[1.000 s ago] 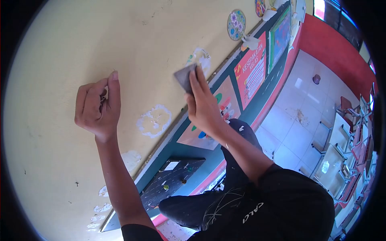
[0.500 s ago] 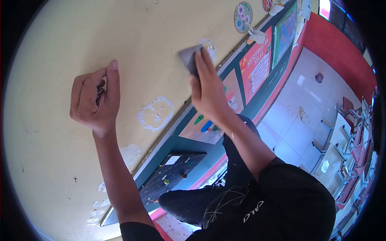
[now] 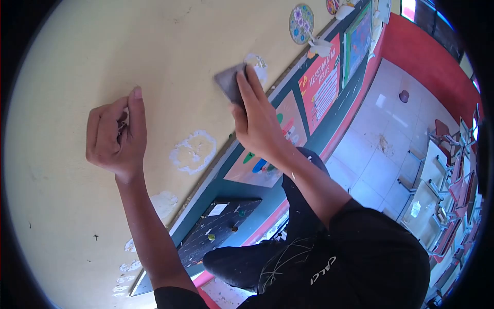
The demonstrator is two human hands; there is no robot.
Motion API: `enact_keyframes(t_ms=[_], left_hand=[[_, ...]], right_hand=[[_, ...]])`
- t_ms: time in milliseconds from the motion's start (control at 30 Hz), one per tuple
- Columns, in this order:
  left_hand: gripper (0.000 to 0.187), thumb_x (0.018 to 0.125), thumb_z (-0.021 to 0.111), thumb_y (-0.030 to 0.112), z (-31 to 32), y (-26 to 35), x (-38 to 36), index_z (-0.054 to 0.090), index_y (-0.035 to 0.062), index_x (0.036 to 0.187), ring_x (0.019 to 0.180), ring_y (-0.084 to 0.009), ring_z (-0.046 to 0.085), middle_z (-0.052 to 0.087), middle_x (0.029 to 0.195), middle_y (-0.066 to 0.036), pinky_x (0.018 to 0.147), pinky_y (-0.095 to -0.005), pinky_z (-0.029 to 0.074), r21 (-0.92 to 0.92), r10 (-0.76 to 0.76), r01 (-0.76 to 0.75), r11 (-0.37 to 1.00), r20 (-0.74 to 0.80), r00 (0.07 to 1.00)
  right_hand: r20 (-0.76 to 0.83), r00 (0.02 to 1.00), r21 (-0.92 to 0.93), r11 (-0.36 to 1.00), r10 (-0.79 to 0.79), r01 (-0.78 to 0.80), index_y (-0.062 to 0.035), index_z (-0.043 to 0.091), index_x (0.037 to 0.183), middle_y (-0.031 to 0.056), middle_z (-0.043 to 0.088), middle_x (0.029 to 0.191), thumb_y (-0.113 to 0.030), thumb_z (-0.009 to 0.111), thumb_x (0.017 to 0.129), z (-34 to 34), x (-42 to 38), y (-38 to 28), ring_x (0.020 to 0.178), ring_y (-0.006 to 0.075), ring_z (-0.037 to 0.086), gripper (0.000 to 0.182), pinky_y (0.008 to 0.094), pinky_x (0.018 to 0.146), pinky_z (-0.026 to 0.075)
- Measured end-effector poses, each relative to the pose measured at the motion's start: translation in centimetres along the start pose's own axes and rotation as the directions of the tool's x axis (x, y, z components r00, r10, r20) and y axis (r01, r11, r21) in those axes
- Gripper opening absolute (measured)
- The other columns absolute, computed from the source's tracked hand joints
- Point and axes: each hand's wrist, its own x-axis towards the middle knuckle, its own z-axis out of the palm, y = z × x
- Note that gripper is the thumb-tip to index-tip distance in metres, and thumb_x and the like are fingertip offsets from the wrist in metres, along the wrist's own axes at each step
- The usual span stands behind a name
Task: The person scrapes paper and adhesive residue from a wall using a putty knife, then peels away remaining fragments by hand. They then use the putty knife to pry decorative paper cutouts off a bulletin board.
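My right hand [image 3: 260, 116] presses a flat grey square piece [image 3: 230, 82], like a scraper blade or a stiff sheet, against the cream wall [image 3: 62, 154]. Its fingers lie over one edge, right beside a white patch [image 3: 257, 64] of torn residue. My left hand [image 3: 116, 136] is closed in a fist in front of the wall, thumb stretched out. Pale scraps show between its curled fingers, but I cannot tell what they are. Between the two hands lies a larger white-edged patch [image 3: 193, 152] on the wall.
Round floral decorations [image 3: 301, 23] hang on the wall. Below a ledge, a red poster [image 3: 321, 72] and a dark board [image 3: 221, 226] are fixed to the green band. Chairs and desks [image 3: 432, 201] stand on the tiled floor [image 3: 365, 149]; a small purple bin [image 3: 404, 96] is farther off.
My right hand and the grey piece have shifted slightly left and down in view, away from the white patch. My left fist stays closed, a little lower; the whole view has shifted slightly.
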Motion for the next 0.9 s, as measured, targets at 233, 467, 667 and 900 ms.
enact_keyframes(t_ms=[233,467,667,900], left_hand=[[0.016,0.075,0.086,0.009,0.0,-0.1,0.1,0.07,0.0082,0.072,0.051,-0.004,0.05,0.06,0.066,0.001,0.041,-0.0195,0.035,-0.005,0.009,-0.009,1.0,0.009,1.0],[0.015,0.074,0.086,0.007,0.0,-0.3,-0.1,0.071,0.007,0.072,0.051,-0.0042,0.05,0.06,0.066,0.001,0.041,-0.0193,0.036,0.019,0.033,-0.033,0.999,0.018,0.999],[0.016,0.074,0.086,0.006,-0.1,-0.1,0.0,0.07,0.0062,0.072,0.051,-0.0036,0.05,0.06,0.066,0.001,0.041,-0.0187,0.035,0.028,0.012,-0.013,1.0,0.032,0.999],[0.015,0.075,0.086,0.007,-0.2,-0.2,-0.1,0.071,0.0069,0.071,0.05,-0.0029,0.051,0.06,0.065,0.001,0.04,-0.0178,0.034,0.019,0.003,-0.003,1.0,0.025,1.0]], right_hand=[[-0.056,0.991,0.075,0.99,0.125,-0.121,0.0109,0.037,0.14,0.0334,0.033,0.148,-0.01,0.051,0.096,2.0,-3.1,-0.9,0.134,0.0477,0.039,0.05,0.042,0.111,0.034],[-0.025,0.986,0.059,0.984,0.167,-0.165,0.0104,0.036,0.141,0.0328,0.035,0.147,-0.013,0.049,0.098,0.2,-2.3,0.8,0.138,0.0455,0.035,0.051,0.0425,0.114,0.031],[-0.036,0.985,0.06,0.984,0.171,-0.169,0.0107,0.029,0.144,0.035,0.027,0.15,-0.013,0.05,0.097,0.3,-0.6,1.7,0.138,0.0488,0.032,0.056,0.0468,0.116,0.028],[0.057,0.993,0.107,0.989,0.1,-0.106,0.0084,0.027,0.145,0.0329,0.021,0.153,-0.01,0.05,0.097,0.8,-2.8,-0.9,0.134,0.0505,0.037,0.057,0.0468,0.106,0.041]])
